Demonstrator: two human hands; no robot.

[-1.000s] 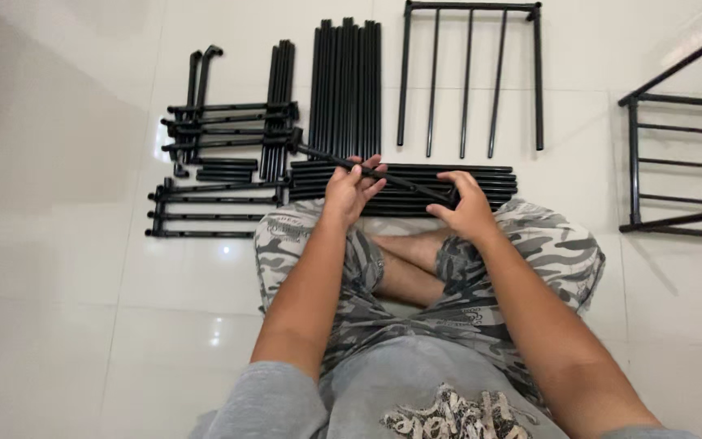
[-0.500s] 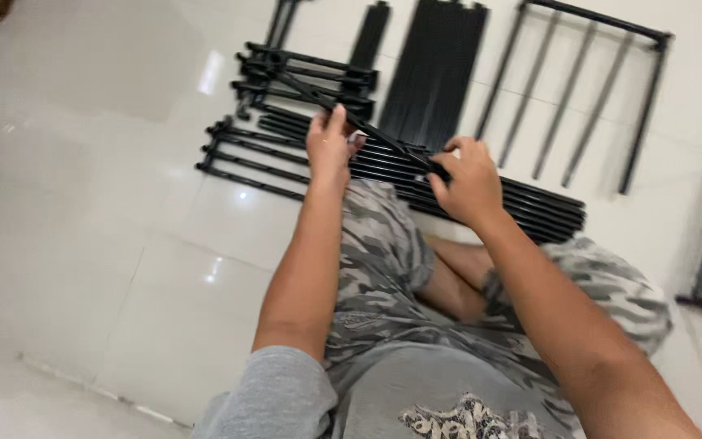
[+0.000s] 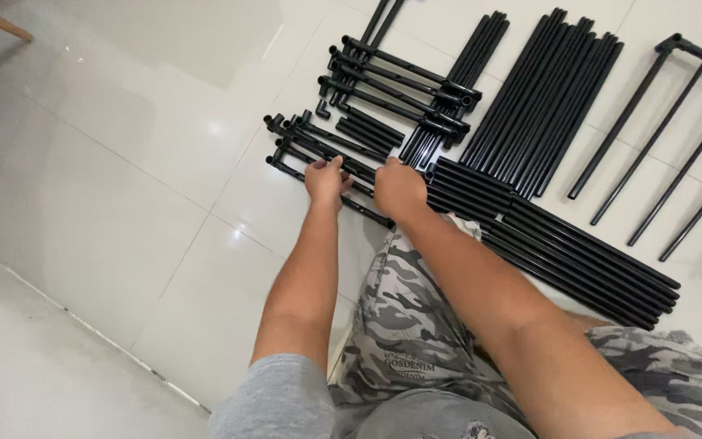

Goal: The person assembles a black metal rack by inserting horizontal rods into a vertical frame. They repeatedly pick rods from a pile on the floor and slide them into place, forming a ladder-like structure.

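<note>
I sat on the white tiled floor [image 3: 123,203] with both arms reached out to my left, over my camouflage trousers [image 3: 416,325]. My left hand [image 3: 324,180] lay on a small group of black rods with corner fittings [image 3: 318,150], its fingers curled down over the nearest rod; it looked closed on that rod, though the fingertips were hidden from me. My right hand [image 3: 400,191] was just beside it, knuckles up, pressing or clasping the same rod further along; I could not tell for sure whether it gripped or only rested there. The rod lay flat on the floor, at the near edge of its group.

Beyond lay a stack of longer jointed bars [image 3: 400,85], a broad bundle of plain tubes [image 3: 546,97], and a row of tubes [image 3: 562,244] running along my knee. An assembled frame [image 3: 676,122] stood off to the right.

I judged I was at the picking step, choosing a fitted rod from the pile. Lifting it cleanly would call for a firm two-handed hold and a straight pull, so its fittings would not snag the neighbouring rods.
</note>
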